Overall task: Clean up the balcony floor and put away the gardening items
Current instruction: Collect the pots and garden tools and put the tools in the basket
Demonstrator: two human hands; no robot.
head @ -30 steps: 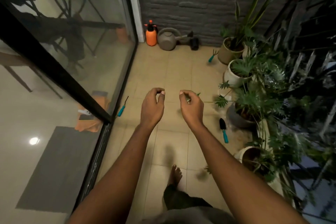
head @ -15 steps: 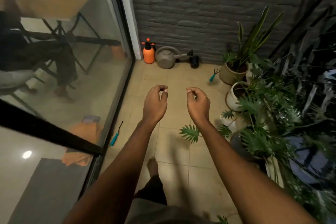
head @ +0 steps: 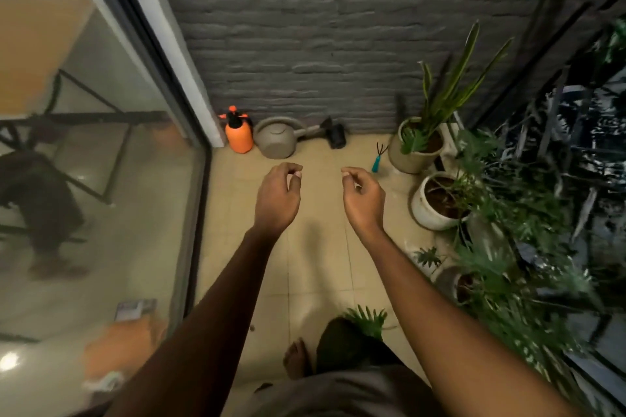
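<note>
My left hand (head: 277, 200) and my right hand (head: 364, 203) are raised side by side over the tan tiled balcony floor (head: 315, 247), fingers loosely curled, with nothing visible in either. Ahead against the grey brick wall stand an orange spray bottle (head: 238, 135), a grey watering can (head: 279, 140) and a small black object (head: 337, 136). A teal-handled hand rake (head: 377, 159) lies on the tiles just past my right hand, beside a pot. A green leaf (head: 367, 318) lies on the floor near my bare foot (head: 296, 359).
A glass sliding door (head: 135, 179) runs along the left. Potted plants (head: 437, 200) crowd the right side below a dark railing (head: 559, 112), with a tall-leaved pot (head: 415, 145) in the far corner. A small leaf (head: 428, 256) lies by the pots.
The view has moved forward toward the brick wall. The teal tools by the door and by the pots have dropped out of sight. My hands have spread slightly apart.
</note>
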